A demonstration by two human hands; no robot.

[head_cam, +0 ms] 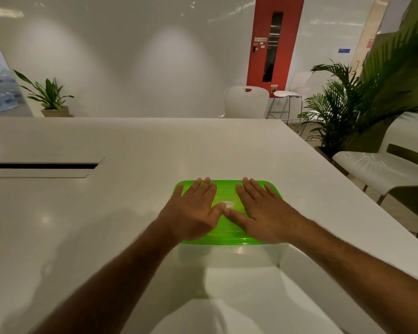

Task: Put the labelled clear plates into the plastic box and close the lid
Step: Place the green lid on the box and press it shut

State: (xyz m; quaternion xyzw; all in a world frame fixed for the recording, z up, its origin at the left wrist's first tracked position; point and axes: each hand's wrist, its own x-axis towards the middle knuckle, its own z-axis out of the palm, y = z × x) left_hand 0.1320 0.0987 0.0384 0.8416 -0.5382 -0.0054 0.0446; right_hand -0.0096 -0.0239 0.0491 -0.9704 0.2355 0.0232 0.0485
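Note:
A clear plastic box (pixel 229 257) stands on the white table near its front edge, with a bright green lid (pixel 226 189) lying on top of it. My left hand (pixel 193 210) rests flat on the lid's left half, fingers spread. My right hand (pixel 261 210) lies flat on the right half, and the two thumbs meet beside a small oval sticker (pixel 228 204) at the lid's middle. No clear plates can be made out; the box's inside is blurred behind its frosted wall.
The white table (pixel 135 145) has a long cable slot (pixel 41 166) at the left. Its right edge runs diagonally past a white bench seat (pixel 377 169). Chairs (pixel 246 102), potted plants (pixel 343 109) and a red door (pixel 273 42) stand beyond the table.

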